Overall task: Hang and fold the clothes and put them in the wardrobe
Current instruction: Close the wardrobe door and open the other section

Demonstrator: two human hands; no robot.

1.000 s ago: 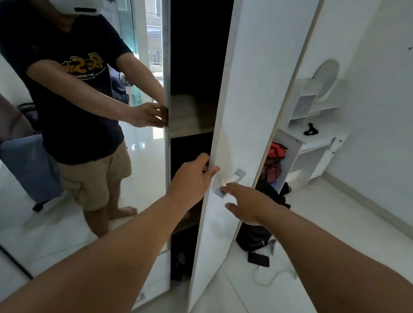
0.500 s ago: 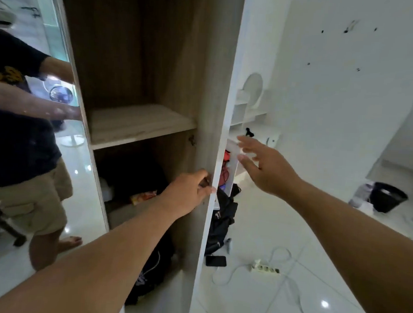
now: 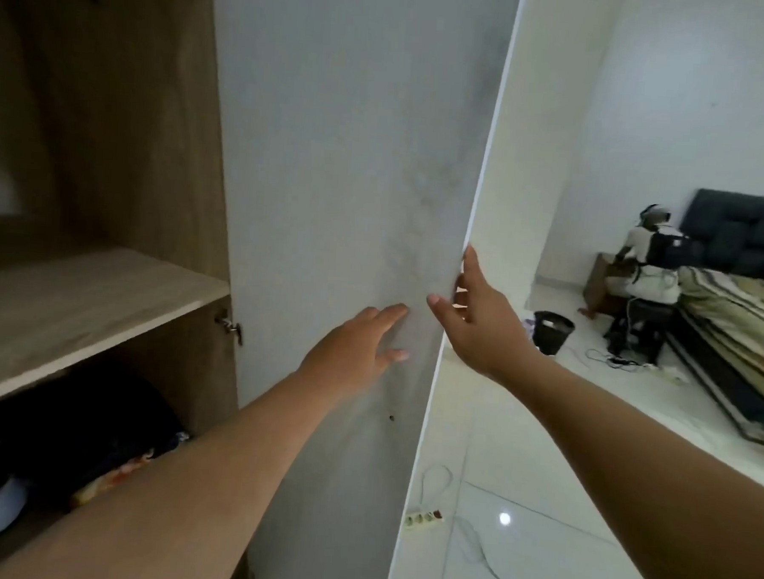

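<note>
Head view, looking at an open wardrobe [image 3: 104,150] with wood-grain inner walls. White wardrobe door [image 3: 346,176] swung open, inner face toward the camera, free edge at right. Left hand [image 3: 355,345] laid flat on the door's inner face, fingers [image 3: 390,314] straight and spread, gripping nothing. Right hand [image 3: 471,320] at the door's free edge, thumb on the inner face, other fingers reaching round the edge to the far side, holding the door loosely. Both hands close together, just left and right of that edge. Wooden shelf [image 3: 83,300] inside the wardrobe at left, level with the hands. Dark folded clothes [image 3: 72,432] below the shelf, well apart from both hands, beside a pale blue item, unclear what. Metal hinge [image 3: 230,325] at the shelf's right end. White power strip [image 3: 423,519] on the tiled floor. Bed [image 3: 737,325] at far right, a seated person [image 3: 647,263] beside it, near a black bin [image 3: 553,331].
</note>
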